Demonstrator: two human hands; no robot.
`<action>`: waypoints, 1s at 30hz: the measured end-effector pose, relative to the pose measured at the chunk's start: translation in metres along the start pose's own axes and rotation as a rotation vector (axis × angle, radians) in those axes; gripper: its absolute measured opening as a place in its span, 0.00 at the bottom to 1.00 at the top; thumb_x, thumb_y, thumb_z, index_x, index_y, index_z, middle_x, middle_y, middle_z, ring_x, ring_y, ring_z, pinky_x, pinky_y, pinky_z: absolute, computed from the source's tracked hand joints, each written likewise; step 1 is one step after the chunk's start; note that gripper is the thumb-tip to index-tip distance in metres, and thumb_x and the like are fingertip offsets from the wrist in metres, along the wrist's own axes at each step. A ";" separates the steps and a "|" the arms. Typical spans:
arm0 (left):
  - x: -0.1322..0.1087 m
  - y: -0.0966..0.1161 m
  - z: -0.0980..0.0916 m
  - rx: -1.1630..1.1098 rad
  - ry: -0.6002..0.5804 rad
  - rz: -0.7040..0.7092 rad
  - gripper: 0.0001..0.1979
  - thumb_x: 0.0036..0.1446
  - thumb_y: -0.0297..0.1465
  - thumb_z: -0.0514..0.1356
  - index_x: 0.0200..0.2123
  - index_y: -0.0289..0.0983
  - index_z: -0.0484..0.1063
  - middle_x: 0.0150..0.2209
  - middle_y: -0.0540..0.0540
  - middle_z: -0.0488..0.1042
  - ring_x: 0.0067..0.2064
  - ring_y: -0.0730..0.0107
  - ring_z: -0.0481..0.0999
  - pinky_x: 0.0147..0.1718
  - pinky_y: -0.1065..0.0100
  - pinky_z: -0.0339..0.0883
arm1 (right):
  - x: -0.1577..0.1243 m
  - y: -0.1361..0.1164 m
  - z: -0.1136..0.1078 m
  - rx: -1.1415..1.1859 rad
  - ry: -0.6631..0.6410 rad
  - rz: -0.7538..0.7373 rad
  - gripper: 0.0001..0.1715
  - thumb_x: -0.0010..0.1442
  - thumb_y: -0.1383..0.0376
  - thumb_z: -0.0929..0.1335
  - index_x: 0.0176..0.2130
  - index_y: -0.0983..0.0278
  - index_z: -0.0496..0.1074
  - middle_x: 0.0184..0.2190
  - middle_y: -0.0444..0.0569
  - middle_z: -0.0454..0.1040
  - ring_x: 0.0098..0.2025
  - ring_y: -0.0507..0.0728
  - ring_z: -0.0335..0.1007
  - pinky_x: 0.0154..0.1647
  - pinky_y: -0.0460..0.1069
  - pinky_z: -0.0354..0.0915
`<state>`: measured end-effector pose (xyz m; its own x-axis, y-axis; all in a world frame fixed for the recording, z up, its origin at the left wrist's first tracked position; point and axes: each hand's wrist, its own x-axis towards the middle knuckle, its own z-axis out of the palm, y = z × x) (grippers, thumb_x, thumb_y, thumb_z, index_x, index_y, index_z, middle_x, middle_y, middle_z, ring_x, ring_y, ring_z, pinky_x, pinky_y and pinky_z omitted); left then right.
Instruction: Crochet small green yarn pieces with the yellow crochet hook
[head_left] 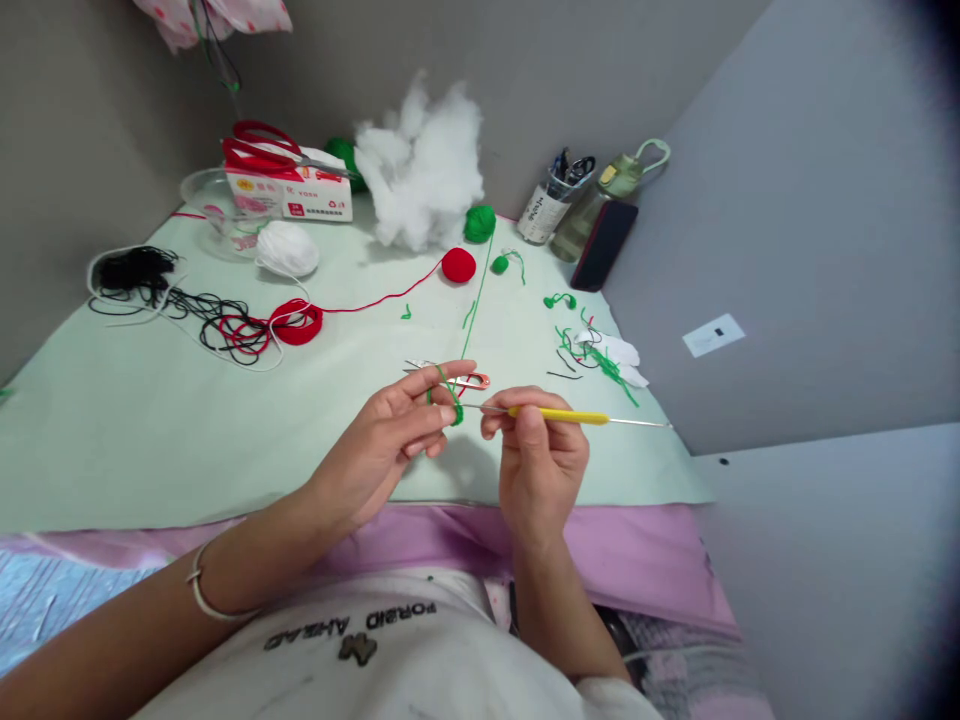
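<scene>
- At the far left, black yarn is lying on the desk, its loose strands spreading right toward the red coil.
- Behind these, the clear bowl is standing beside the box; red scissors are resting on the box, and the white ball is sitting in front.
- I am holding the left hand over the desk, its grip pinching the green piece at the thumb tip; green yarn is looping over the raised index finger.
- Farther back, the stuffing is standing in a white heap.
- Beyond my left fingers, the small scissors are lying partly hidden.
- The red ball and the green ball are sitting near the stuffing; the green ball's strand is running down to my left hand.
- My right hand is clasping the hook in its grip, by the yellow handle; the hook's left end is reaching the green piece, but I cannot tell whether it is passing through a loop.
- At the back right, the pen cup is standing beside the bottle, and the phone is leaning there.
- Nearer me, yarn scraps are lying over white slips.
</scene>
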<state>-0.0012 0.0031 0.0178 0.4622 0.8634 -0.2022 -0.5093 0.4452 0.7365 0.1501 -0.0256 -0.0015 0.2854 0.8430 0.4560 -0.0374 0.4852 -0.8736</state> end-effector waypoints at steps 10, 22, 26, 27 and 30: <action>-0.003 0.001 -0.002 0.205 0.021 0.047 0.18 0.60 0.28 0.66 0.53 0.41 0.83 0.33 0.51 0.67 0.29 0.75 0.58 0.29 0.71 0.59 | 0.003 0.002 -0.004 0.010 -0.054 0.146 0.13 0.72 0.58 0.67 0.39 0.61 0.77 0.34 0.48 0.83 0.30 0.53 0.78 0.32 0.50 0.75; -0.005 0.001 -0.004 0.346 0.043 0.177 0.15 0.62 0.30 0.65 0.52 0.44 0.83 0.34 0.50 0.71 0.34 0.70 0.68 0.37 0.68 0.66 | -0.008 -0.012 -0.003 -0.364 -0.107 -0.249 0.14 0.73 0.67 0.63 0.49 0.56 0.78 0.40 0.46 0.83 0.34 0.53 0.81 0.34 0.51 0.78; -0.005 0.001 -0.005 0.339 0.017 0.187 0.15 0.63 0.31 0.65 0.52 0.45 0.83 0.35 0.50 0.71 0.34 0.70 0.69 0.37 0.68 0.67 | -0.008 -0.012 -0.004 -0.326 -0.090 -0.187 0.15 0.73 0.68 0.63 0.48 0.57 0.77 0.41 0.46 0.82 0.34 0.53 0.81 0.36 0.51 0.79; -0.005 0.001 -0.005 0.336 0.014 0.188 0.15 0.64 0.31 0.65 0.52 0.45 0.83 0.35 0.50 0.71 0.35 0.70 0.69 0.37 0.68 0.67 | -0.008 -0.012 -0.004 -0.321 -0.089 -0.172 0.15 0.73 0.69 0.63 0.48 0.57 0.77 0.41 0.46 0.82 0.34 0.53 0.81 0.36 0.51 0.79; -0.006 0.001 -0.006 0.352 0.021 0.193 0.14 0.64 0.31 0.65 0.51 0.46 0.83 0.35 0.51 0.71 0.34 0.72 0.70 0.38 0.69 0.67 | -0.007 -0.012 -0.004 -0.369 -0.121 -0.214 0.15 0.73 0.69 0.63 0.50 0.56 0.77 0.41 0.46 0.82 0.35 0.53 0.81 0.36 0.51 0.78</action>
<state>-0.0090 0.0001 0.0162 0.3657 0.9295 -0.0489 -0.3035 0.1688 0.9378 0.1526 -0.0384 0.0046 0.1341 0.7644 0.6306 0.3607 0.5551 -0.7495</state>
